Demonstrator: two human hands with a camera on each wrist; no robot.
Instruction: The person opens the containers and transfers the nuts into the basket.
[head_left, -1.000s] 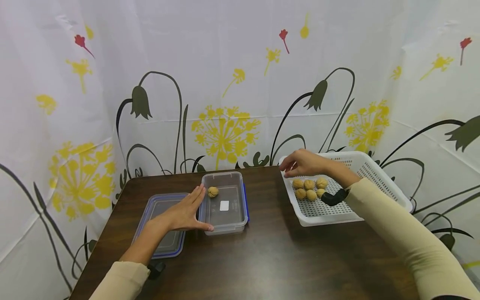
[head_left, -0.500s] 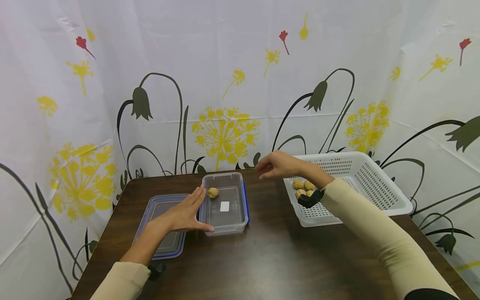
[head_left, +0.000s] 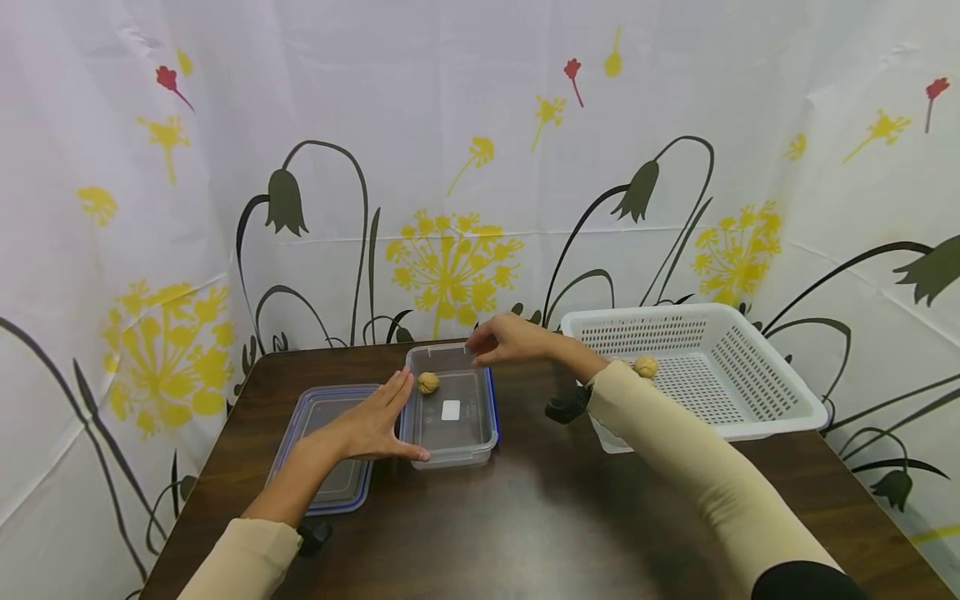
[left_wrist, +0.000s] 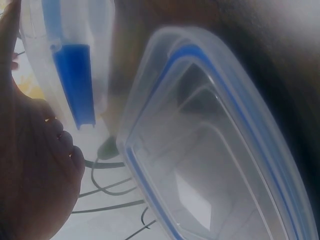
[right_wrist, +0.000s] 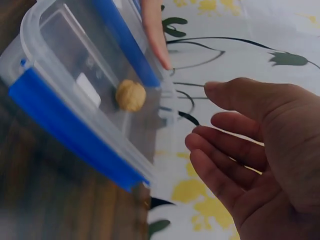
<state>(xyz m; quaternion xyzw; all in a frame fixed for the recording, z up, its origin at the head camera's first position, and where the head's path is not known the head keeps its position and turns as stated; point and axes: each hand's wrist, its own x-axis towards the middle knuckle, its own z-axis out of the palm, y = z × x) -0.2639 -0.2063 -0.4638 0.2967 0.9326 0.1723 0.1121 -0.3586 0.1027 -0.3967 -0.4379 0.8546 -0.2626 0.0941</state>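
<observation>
My left hand (head_left: 367,427) lies along the left side of a clear plastic food container (head_left: 454,433), fingers straight and thumb at its near-left corner. One walnut (head_left: 428,382) sits inside the container, near its far-left part; it shows also in the right wrist view as a round tan walnut (right_wrist: 131,95). Over the container's far-right corner hovers my right hand (head_left: 512,340). In the right wrist view my right hand (right_wrist: 260,145) has loosely bent fingers, thumb apart from them, and nothing visible between them.
A blue-edged lid (head_left: 341,492) lies on the dark wooden table (head_left: 480,533), partly under my left arm. At the right stands a white perforated basket (head_left: 750,367); a walnut (head_left: 645,365) shows in it, others hidden by my right sleeve. A flowered curtain (head_left: 465,100) hangs behind.
My right hand has moved left from above the basket to the container's far-right corner, and its sleeve now covers most of the basket's walnuts. My left hand has stayed in place.
</observation>
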